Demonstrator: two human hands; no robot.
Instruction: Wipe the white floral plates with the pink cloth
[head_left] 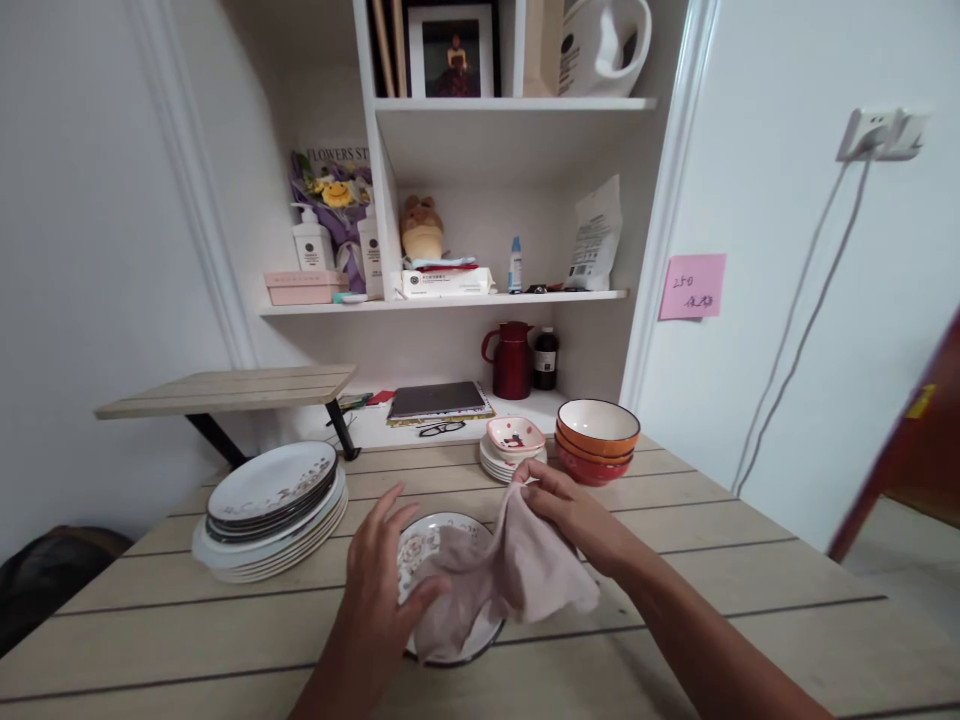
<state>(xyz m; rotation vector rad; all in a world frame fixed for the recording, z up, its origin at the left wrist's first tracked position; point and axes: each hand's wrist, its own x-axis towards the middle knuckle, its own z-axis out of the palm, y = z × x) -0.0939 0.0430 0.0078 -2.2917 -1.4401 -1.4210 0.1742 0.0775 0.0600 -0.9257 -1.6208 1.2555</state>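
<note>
A pale pink cloth (536,570) hangs from my right hand (562,505), pinched between thumb and fingers. Its lower part drapes across a white plate (442,530) with a dark rim and a brown floral pattern, which lies on the wooden table. My left hand (382,575) is at the plate's left edge, fingers spread and thumb apart. Whether its thumb touches the cloth I cannot tell. Much of the plate's middle is hidden under the cloth.
To the left stands a stack of plates (274,485) beneath a small raised wooden shelf (232,390). Behind my right hand are small dishes (514,437) and stacked bowls (596,435). Eyeglasses (442,428), a laptop (439,399) and a red jug (512,362) sit further back.
</note>
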